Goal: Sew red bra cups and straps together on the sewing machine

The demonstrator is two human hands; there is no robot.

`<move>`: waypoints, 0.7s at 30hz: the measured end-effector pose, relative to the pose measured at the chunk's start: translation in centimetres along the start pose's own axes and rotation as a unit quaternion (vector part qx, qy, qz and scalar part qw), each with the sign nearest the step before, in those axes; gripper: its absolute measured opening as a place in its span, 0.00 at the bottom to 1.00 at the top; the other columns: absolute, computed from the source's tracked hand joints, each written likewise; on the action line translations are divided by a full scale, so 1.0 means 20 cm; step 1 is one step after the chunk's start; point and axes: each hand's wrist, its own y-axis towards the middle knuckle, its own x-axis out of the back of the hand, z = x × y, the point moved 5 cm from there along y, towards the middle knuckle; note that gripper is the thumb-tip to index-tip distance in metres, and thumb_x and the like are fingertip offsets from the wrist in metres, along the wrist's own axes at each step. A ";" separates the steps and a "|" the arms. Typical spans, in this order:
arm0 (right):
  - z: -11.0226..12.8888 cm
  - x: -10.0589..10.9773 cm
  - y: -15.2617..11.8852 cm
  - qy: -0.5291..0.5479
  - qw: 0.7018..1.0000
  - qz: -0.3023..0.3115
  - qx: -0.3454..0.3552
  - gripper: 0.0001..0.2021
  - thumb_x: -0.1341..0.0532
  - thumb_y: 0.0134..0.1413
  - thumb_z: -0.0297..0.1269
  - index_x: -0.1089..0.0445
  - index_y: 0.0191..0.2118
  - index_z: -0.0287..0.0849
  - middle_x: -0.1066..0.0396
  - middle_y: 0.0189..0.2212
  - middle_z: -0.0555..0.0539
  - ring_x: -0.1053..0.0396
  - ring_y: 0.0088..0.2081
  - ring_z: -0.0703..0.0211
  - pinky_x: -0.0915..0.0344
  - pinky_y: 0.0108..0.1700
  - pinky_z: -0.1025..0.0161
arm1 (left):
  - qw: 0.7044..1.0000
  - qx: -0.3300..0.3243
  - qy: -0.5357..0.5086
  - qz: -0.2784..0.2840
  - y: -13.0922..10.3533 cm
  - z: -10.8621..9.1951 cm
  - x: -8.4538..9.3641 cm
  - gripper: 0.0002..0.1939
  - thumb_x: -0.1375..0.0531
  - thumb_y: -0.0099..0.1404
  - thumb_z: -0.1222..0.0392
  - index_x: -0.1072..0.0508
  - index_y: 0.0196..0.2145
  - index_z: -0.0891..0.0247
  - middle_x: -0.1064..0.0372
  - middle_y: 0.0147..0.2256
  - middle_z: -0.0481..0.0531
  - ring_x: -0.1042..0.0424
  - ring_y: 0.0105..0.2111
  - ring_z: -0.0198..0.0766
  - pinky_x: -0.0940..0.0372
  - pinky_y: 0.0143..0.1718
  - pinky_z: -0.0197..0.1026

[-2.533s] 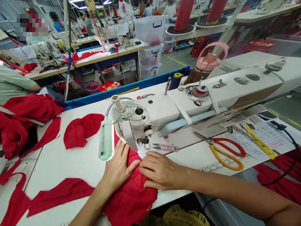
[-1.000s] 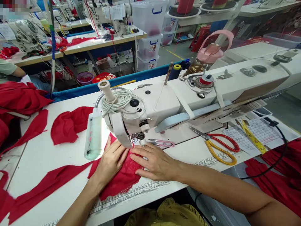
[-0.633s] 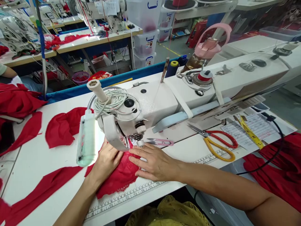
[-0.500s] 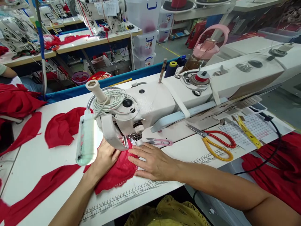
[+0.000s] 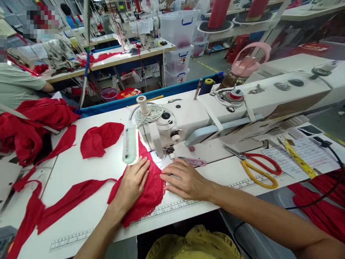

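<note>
A red fabric piece with a lace edge [image 5: 152, 194] lies on the white table in front of the sewing machine [image 5: 188, 115]. My left hand [image 5: 133, 181] rests flat on its left part, fingers stretched forward. My right hand [image 5: 185, 180] is at the fabric's right edge, fingertips touching it and fingers slightly apart, just below the machine's needle area [image 5: 169, 151]. Pink thread snips [image 5: 194, 162] lie behind my right hand, partly hidden.
Scissors [image 5: 261, 176] and a yellow tape measure [image 5: 296, 156] on paper lie at the right. Other red pieces [image 5: 102, 138] and a red heap [image 5: 40, 122] lie left. A person's arm [image 5: 45, 86] shows at the far left. A lamp [image 5: 130, 144] hangs beside the machine head.
The view has shifted left. The red fabric has come out from under the machine head towards the left front. My left hand has moved onto the fabric, away from the needle.
</note>
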 end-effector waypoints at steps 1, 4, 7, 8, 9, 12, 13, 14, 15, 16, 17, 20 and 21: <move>0.01 0.01 0.01 0.002 1.000 -0.012 -0.002 0.10 0.43 0.66 0.36 0.28 0.48 0.38 0.25 0.41 0.42 0.30 0.42 0.56 0.37 0.47 0.55 | 1.000 0.011 0.001 0.005 -0.05 -0.03 0.03 0.18 0.48 0.72 0.65 0.32 0.58 0.61 0.30 0.57 0.58 0.34 0.60 0.50 0.45 0.63 0.66; 0.04 0.00 0.08 -0.003 1.000 0.000 -0.030 0.11 0.47 0.68 0.33 0.28 0.45 0.38 0.25 0.32 0.45 0.31 0.33 0.60 0.40 0.36 0.62 | 0.997 0.070 -0.033 -0.029 -0.15 -0.04 0.17 0.18 0.46 0.72 0.63 0.30 0.57 0.57 0.29 0.56 0.55 0.35 0.61 0.50 0.48 0.65 0.67; 0.04 -0.10 0.23 -0.040 0.986 0.121 -0.103 0.13 0.52 0.70 0.33 0.31 0.49 0.38 0.27 0.27 0.46 0.31 0.27 0.60 0.44 0.30 0.64 | 0.964 0.211 -0.105 -0.120 -0.21 0.10 0.31 0.14 0.44 0.71 0.55 0.25 0.51 0.57 0.25 0.50 0.55 0.27 0.53 0.46 0.36 0.59 0.57; 0.04 -0.15 0.29 -0.056 0.976 0.168 -0.130 0.14 0.52 0.70 0.33 0.33 0.50 0.37 0.27 0.27 0.45 0.31 0.26 0.58 0.44 0.29 0.63 | 0.942 0.266 -0.144 -0.143 -0.22 0.16 0.34 0.15 0.44 0.71 0.52 0.25 0.49 0.59 0.25 0.49 0.56 0.26 0.50 0.46 0.33 0.56 0.55; 0.05 -0.19 0.35 -0.070 0.964 0.208 -0.150 0.13 0.52 0.69 0.33 0.34 0.50 0.36 0.27 0.27 0.44 0.30 0.26 0.56 0.44 0.29 0.63 | 0.916 0.315 -0.191 -0.157 -0.24 0.22 0.35 0.17 0.44 0.70 0.49 0.25 0.49 0.60 0.25 0.49 0.58 0.25 0.49 0.47 0.31 0.55 0.54; 0.12 -0.27 0.47 -0.087 0.951 0.260 -0.143 0.10 0.49 0.62 0.27 0.34 0.46 0.34 0.27 0.26 0.41 0.30 0.25 0.53 0.43 0.29 0.62 | 0.841 0.402 -0.334 -0.141 -0.31 0.34 0.34 0.28 0.41 0.66 0.41 0.31 0.55 0.64 0.27 0.52 0.64 0.25 0.50 0.49 0.30 0.53 0.54; 0.17 -0.27 0.49 -0.087 0.952 0.263 -0.131 0.09 0.48 0.60 0.25 0.34 0.44 0.34 0.27 0.26 0.41 0.30 0.25 0.52 0.43 0.29 0.62 | 0.826 0.411 -0.368 -0.118 -0.35 0.34 0.33 0.31 0.40 0.64 0.40 0.33 0.57 0.64 0.28 0.52 0.65 0.25 0.50 0.50 0.30 0.52 0.54; 0.22 -0.25 0.50 -0.090 0.953 0.264 -0.116 0.10 0.49 0.58 0.22 0.35 0.43 0.35 0.27 0.27 0.42 0.30 0.26 0.53 0.43 0.29 0.62 | 0.817 0.412 -0.394 -0.085 -0.39 0.31 0.32 0.34 0.38 0.62 0.40 0.35 0.59 0.63 0.27 0.51 0.65 0.25 0.49 0.50 0.29 0.50 0.54; 0.28 -0.21 0.50 -0.100 0.957 0.253 -0.100 0.11 0.50 0.57 0.19 0.35 0.42 0.36 0.28 0.27 0.42 0.30 0.26 0.55 0.44 0.28 0.63 | 0.811 0.408 -0.416 -0.049 -0.44 0.27 0.31 0.36 0.36 0.61 0.40 0.36 0.60 0.61 0.26 0.49 0.63 0.24 0.47 0.50 0.28 0.49 0.53; 0.33 -0.15 0.50 -0.115 0.963 0.228 -0.084 0.12 0.51 0.56 0.18 0.36 0.41 0.37 0.29 0.27 0.43 0.31 0.26 0.56 0.46 0.26 0.65 | 0.807 0.399 -0.435 -0.012 -0.50 0.20 0.30 0.36 0.35 0.59 0.41 0.35 0.60 0.60 0.25 0.47 0.61 0.24 0.45 0.49 0.28 0.47 0.52; 0.39 -0.08 0.50 -0.139 0.971 0.184 -0.062 0.13 0.51 0.57 0.17 0.36 0.41 0.38 0.30 0.26 0.45 0.32 0.25 0.59 0.48 0.24 0.66 | 0.801 0.389 -0.454 0.026 -0.55 0.12 0.29 0.33 0.34 0.59 0.42 0.32 0.57 0.58 0.24 0.44 0.59 0.24 0.43 0.49 0.27 0.45 0.51; 0.55 0.17 0.59 -0.229 0.973 0.010 -0.014 0.09 0.51 0.62 0.22 0.37 0.43 0.36 0.33 0.24 0.47 0.35 0.23 0.62 0.52 0.21 0.67 | 0.753 0.363 -0.537 0.109 -0.64 -0.16 0.25 0.21 0.33 0.58 0.42 0.23 0.42 0.59 0.22 0.36 0.55 0.24 0.37 0.46 0.28 0.39 0.45; 0.58 0.23 0.64 -0.247 0.968 -0.031 -0.002 0.08 0.51 0.64 0.24 0.36 0.43 0.35 0.34 0.24 0.48 0.36 0.23 0.62 0.52 0.20 0.67 | 0.732 0.350 -0.569 0.131 -0.63 -0.25 0.23 0.19 0.35 0.60 0.42 0.23 0.39 0.60 0.23 0.34 0.55 0.24 0.35 0.45 0.29 0.39 0.44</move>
